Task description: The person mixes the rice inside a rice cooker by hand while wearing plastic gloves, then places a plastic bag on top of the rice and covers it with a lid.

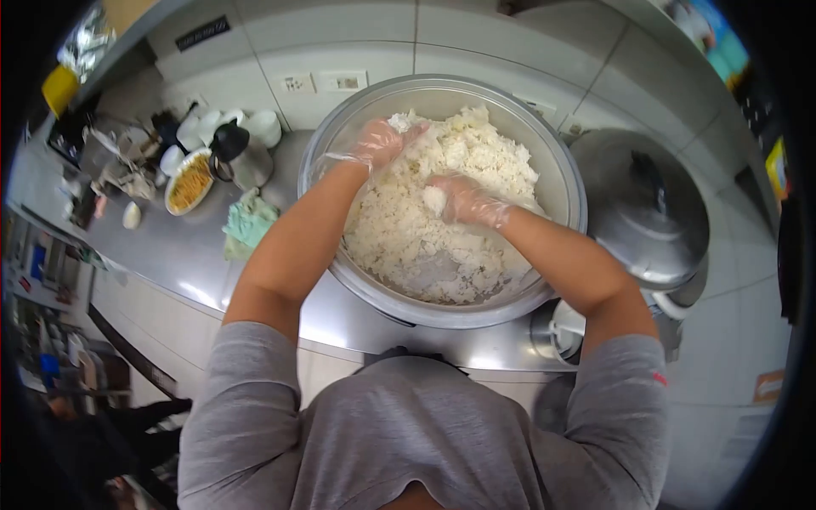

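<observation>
A wide metal basin (pixel 568 255) holds a large heap of white cooked rice (pixel 476 153), piled highest on its far right side. My left hand (pixel 380 144), in a clear plastic glove, is at the basin's far left inside the rim. Its fingers are curled, with a white clump of rice showing at them. Near the middle of the heap, my right hand (pixel 467 202) wears the same kind of glove. Its fingers are closed round a small lump of rice (pixel 434 200). Rice partly hides the fingertips of both hands.
Right of the basin is a large lidded pot (pixel 637 217). On the steel counter (pixel 174 246) at left are a green cloth (pixel 250 219), a steel jug (pixel 245 157), a plate of noodles (pixel 190 183) and white cups (pixel 265 127). Another person's dark sleeve (pixel 157 414) shows at lower left.
</observation>
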The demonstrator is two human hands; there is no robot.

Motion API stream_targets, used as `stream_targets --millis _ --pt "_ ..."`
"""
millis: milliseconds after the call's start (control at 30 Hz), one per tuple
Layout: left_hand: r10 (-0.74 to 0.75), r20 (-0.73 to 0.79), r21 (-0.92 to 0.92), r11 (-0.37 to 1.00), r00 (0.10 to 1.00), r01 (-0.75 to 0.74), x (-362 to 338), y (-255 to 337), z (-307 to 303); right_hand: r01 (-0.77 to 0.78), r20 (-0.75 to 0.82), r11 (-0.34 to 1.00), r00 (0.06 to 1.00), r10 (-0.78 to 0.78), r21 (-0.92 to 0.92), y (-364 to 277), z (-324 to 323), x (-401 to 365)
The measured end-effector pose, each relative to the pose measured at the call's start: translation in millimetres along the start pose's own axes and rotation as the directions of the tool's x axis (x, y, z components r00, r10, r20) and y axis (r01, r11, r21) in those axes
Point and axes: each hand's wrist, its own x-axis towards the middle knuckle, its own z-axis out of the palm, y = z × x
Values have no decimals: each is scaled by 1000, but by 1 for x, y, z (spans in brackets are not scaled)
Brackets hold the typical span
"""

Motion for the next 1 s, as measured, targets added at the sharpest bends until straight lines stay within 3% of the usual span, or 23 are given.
stream_targets --millis 33,67,100,133,167,200,233,267,300,333,400,433,467,567,667,733,800,867,900,933,1000 --pt "-40 158 50 998 987 32 9 -4 -7 -1 38 999 999 3 -38 -9 -13 -5" --pt "-82 321 103 993 944 51 13 -13 -7 -79 -25 984 996 84 161 -17 -23 -14" --pt "-86 330 55 996 940 72 7 -17 -7 -147 -72 923 980 184 357 -26 -33 -21" --pt "-2 206 16 1000 979 -2 2 -17 -8 -168 -38 931 981 190 325 -24 -41 -21" --pt "77 73 -5 997 994 -77 -1 -20 -6 -205 -117 917 959 259 343 -20 -50 -20" --pt "68 78 -38 997 995 -65 6 -26 0 -236 -200 900 925 324 367 -19 -59 -17" --pt "188 86 76 978 978 -195 18 -33 6 -252 -183 902 926 330 350 -22 -69 -16" --pt "308 105 191 927 946 -323 28 -39 14 -293 -209 946 925 317 138 -28 -82 -14" --pt "308 105 175 930 946 -323 33 -40 19 -320 -235 944 926 295 -79 -34 -94 -11" --pt "291 39 147 945 956 -293 36 -39 24 -327 -229 941 926 300 -89 -43 -101 -5" --pt "272 -28 106 958 962 -268 37 -39 27 -422 -188 822 906 378 -381 -56 -108 11" --pt "285 -88 28 958 954 -284 34 -39 22 -349 -246 846 932 268 -404 -40 -104 20" --pt "292 -150 -47 952 945 -302 30 -40 17 -350 -243 842 932 269 -410 -27 -100 33" --pt "335 -262 2 938 905 -346 26 -45 11 -317 -310 752 938 157 -578 -17 -100 59" --pt "355 -293 45 932 887 -358 18 -41 6 -246 -220 850 963 157 -466 -29 -112 67" --pt "344 -259 27 937 903 -349 24 -40 5 -99 42 995 994 99 -13 -37 -115 62" --pt "347 -208 9 935 914 -353 30 -35 7 -74 130 995 988 83 -69 -70 -95 55" --pt "254 -104 139 961 962 -239 37 -37 2 94 40 994 995 -96 57 -56 -43 74" --pt "525 -191 408 811 829 -420 52 -56 17 -3 126 997 992 13 -82 -75 -41 76" --pt "530 -184 410 807 828 -425 60 -64 22 -86 193 971 972 130 -223 -93 -38 72" --pt "567 -9 633 641 824 -434 64 -69 28 -113 207 961 964 167 -251 -111 -13 58"
